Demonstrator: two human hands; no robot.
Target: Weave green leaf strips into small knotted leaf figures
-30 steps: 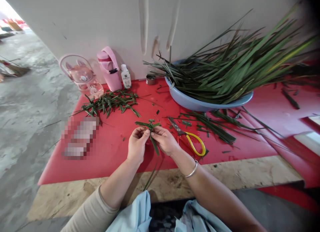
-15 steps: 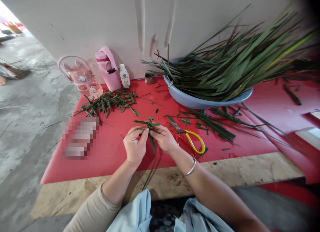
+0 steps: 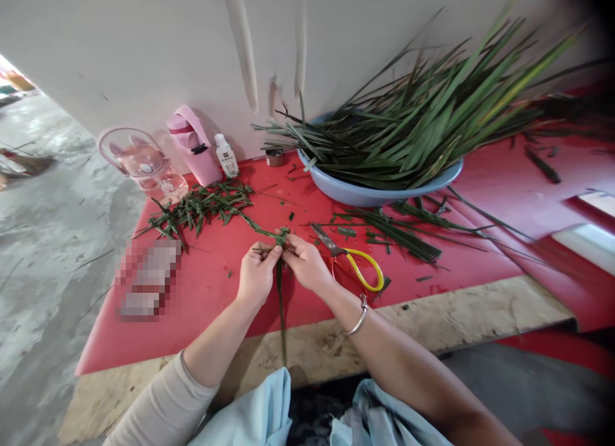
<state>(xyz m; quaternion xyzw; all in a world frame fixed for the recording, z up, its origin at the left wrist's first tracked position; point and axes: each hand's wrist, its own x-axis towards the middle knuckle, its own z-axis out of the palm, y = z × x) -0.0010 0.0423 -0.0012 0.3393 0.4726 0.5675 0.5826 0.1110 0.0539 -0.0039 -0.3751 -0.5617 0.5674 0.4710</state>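
**Folding a leaf strip over the red bench**

I have both hands close together above the middle of the bench (image 3: pixel 202 318). My left hand (image 3: pixel 254 276) is closed in a pinch on the small folded knot of the leaf strip (image 3: pixel 280 286), and my right hand (image 3: pixel 307 266) pinches the same knot from the other side, fingertips almost meeting. The strip's long tail hangs straight down between my wrists toward my lap, past the bench edge.

To do this fold well, I judge that I should keep the pinch tight right at the knot, so that the creases do not spring open, and pull the loose end through steadily, not in jerks, since a narrow leaf will likely split along its grain.

The scissors (image 3: pixel 353 263) with yellow handles lie just right of my right hand, blades pointing away from me. A heap of cut leaf pieces (image 3: pixel 202 206) sits to the far left, and the blue basin (image 3: pixel 375 191) full of long leaves stands at the back.
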